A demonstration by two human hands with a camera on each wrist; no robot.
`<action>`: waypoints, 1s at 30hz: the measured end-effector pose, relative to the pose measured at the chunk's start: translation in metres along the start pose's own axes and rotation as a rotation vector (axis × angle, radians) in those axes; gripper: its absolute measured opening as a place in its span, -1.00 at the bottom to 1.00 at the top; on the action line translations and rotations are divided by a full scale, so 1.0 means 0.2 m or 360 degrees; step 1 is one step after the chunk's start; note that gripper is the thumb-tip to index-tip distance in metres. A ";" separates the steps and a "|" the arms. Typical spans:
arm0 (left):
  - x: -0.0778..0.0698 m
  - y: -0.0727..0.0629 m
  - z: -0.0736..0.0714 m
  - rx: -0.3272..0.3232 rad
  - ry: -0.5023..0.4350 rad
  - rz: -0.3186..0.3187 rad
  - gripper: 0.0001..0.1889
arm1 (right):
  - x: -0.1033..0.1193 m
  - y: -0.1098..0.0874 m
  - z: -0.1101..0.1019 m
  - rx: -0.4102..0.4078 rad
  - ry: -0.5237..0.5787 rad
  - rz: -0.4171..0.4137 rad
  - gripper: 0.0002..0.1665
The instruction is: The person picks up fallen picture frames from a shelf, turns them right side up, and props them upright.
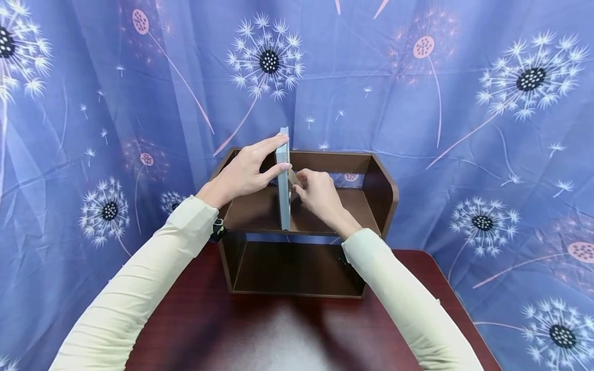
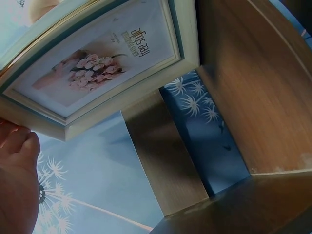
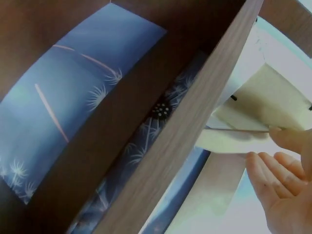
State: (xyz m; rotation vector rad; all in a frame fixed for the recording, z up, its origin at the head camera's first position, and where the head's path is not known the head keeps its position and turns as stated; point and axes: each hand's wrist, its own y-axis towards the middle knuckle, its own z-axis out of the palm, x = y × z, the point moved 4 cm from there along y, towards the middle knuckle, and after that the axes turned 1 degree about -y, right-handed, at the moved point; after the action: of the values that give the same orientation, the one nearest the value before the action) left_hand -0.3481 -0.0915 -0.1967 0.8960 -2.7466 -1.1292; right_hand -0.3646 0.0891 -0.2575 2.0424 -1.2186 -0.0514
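Observation:
A light-blue and cream picture frame (image 1: 283, 198) stands upright on the shelf unit's upper board, edge-on in the head view. Its front (image 2: 105, 105) shows a pink bouquet print in the left wrist view. My left hand (image 1: 243, 170) grips the frame by its upper part, with the thumb on the near edge. On the frame's back side, my right hand (image 1: 322, 193) pinches the beige support leg (image 1: 293, 178). The right wrist view shows that leg (image 3: 229, 141) angled out from the back panel (image 3: 261, 100), with the thumb above it and fingers below.
The dark brown two-tier shelf unit (image 1: 297, 296) stands on a reddish-brown table (image 1: 195, 319). Its raised right side panel (image 1: 382, 193) is close to my right hand. A blue dandelion-print curtain (image 1: 343, 103) hangs behind and at both sides.

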 end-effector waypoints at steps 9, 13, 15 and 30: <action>-0.04 0.06 0.07 0.0051 -0.0032 0.0011 -0.35 | -0.03 -0.08 -0.04 -0.0113 -0.0204 -0.0218 -0.81; -0.06 0.10 0.10 0.0070 -0.0044 0.0036 -0.35 | -0.05 -0.12 -0.06 -0.0154 -0.0216 -0.0245 -0.85; -0.07 0.11 0.11 0.0085 -0.0047 0.0043 -0.35 | -0.07 -0.14 -0.06 -0.0160 -0.0224 -0.0232 -0.84; -0.18 0.28 0.27 0.0307 -0.0026 0.0071 -0.37 | -0.16 -0.22 -0.09 -0.0248 -0.0398 -0.0183 -0.75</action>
State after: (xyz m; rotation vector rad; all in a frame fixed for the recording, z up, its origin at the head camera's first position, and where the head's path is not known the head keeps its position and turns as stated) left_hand -0.3589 -0.0069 -0.1930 0.8415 -2.9114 -0.8799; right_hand -0.3424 0.1357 -0.2807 2.0094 -1.2033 -0.4546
